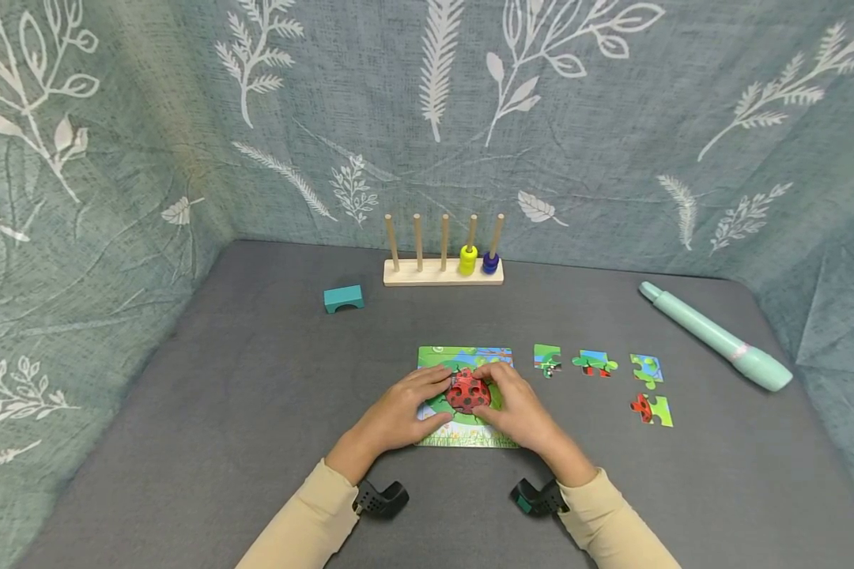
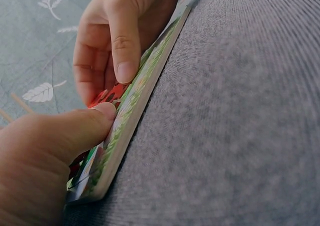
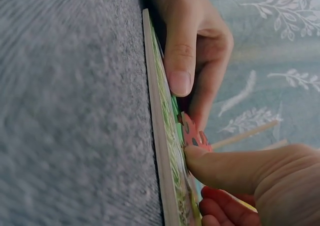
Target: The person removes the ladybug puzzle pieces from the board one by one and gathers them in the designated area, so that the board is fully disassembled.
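Note:
A flat puzzle board (image 1: 470, 439) with a ladybug picture lies in front of me, with a red, black-spotted ladybug puzzle piece (image 1: 467, 390) over its middle. My right hand (image 1: 518, 405) pinches this piece at its right side between thumb and fingers. In the right wrist view the red piece (image 3: 192, 131) stands slightly raised and tilted. From the other side my left hand (image 1: 407, 401) reaches over the board, its fingertips touching the piece's left edge and its thumb low on the board. The fingers partly hide the piece's outline.
Several loose puzzle pieces (image 1: 595, 363) lie to the right of the board. Farther right is a mint-green tube-shaped object (image 1: 715, 336). At the back stand a wooden peg rack (image 1: 444, 273) with yellow and dark blue rings and a teal arch block (image 1: 344, 298).

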Motion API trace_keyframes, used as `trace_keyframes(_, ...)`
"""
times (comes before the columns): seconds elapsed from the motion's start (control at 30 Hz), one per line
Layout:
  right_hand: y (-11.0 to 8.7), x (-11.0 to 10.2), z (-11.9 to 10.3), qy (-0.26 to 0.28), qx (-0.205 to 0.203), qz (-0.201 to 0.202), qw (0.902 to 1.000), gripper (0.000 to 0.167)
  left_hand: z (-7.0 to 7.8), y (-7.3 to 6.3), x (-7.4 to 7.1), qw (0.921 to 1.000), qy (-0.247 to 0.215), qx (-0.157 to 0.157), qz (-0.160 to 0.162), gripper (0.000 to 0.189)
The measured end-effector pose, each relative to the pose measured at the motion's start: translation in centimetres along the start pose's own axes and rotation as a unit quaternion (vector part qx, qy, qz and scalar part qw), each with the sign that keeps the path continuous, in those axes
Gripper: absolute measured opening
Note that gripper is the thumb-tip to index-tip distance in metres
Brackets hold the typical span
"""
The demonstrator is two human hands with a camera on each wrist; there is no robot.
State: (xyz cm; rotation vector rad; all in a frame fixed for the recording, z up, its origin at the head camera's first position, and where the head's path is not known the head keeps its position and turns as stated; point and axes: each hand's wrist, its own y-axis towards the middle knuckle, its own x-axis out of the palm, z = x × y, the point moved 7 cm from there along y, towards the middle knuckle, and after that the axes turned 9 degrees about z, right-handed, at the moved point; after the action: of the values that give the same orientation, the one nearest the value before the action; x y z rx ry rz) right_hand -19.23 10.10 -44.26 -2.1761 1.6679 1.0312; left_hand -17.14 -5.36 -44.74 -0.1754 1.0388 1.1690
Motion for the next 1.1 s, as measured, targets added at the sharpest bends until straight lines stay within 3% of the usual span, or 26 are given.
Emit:
trace_keyframes(0.23,0.0,0.0,-0.1,-0.004,-0.004,0.022,0.9997,0.043,0.0,0.0,0.0,1.0000,-0.001,-0.008,-0.005,0.054)
trace_keyframes(0.5,0.1,-0.3,-0.1,-0.015,-0.011,0.021,0.9996,0.042,0.0,0.0,0.0,1.0000,0.002,-0.007,-0.006,0.053)
trace_keyframes(0.87,0.1,-1.9,0.4,-0.026,-0.024,0.028,0.9990,0.040,-0.1,-0.1,0.2,0.9997,-0.004,-0.016,-0.018,0.053)
trace_keyframes(1.1,-0.6,-3.6,1.5,-0.047,-0.006,0.023,0.9986,0.042,-0.1,-0.2,0.1,0.9995,-0.004,-0.021,-0.021,0.053)
